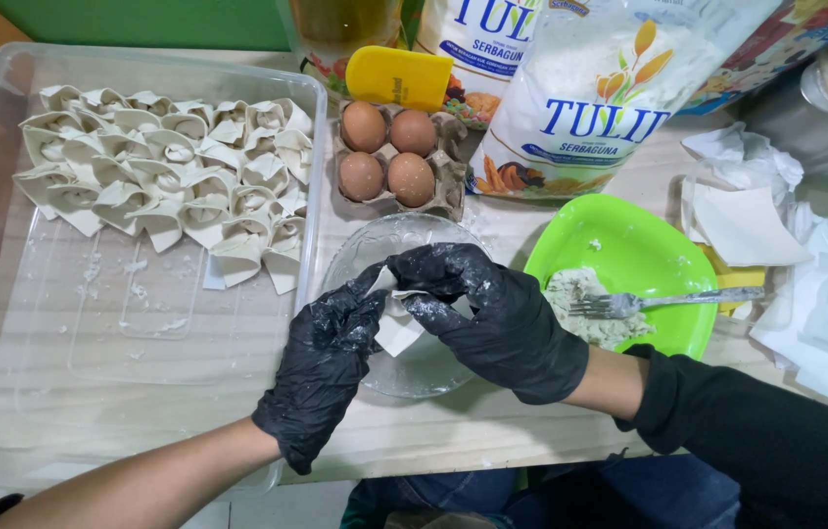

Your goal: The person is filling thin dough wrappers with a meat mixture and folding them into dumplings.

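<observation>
Both my hands wear black gloves and pinch one pale dumpling wrapper [397, 328] between them over a clear glass bowl [375, 240]. My left hand [324, 367] holds the wrapper's left side. Fingers of my right hand [487, 318] curl over its top. To the right, a bright green plate [629, 245] holds a mound of pale filling [585, 313] and a metal fork [668, 300].
A large clear plastic tray [2, 225] at left holds several folded dumplings [169, 181]. A carton with several brown eggs [389, 152], a yellow scraper [399, 76], flour bags [590, 98] and loose square wrappers [747, 225] on crumpled paper stand behind and right.
</observation>
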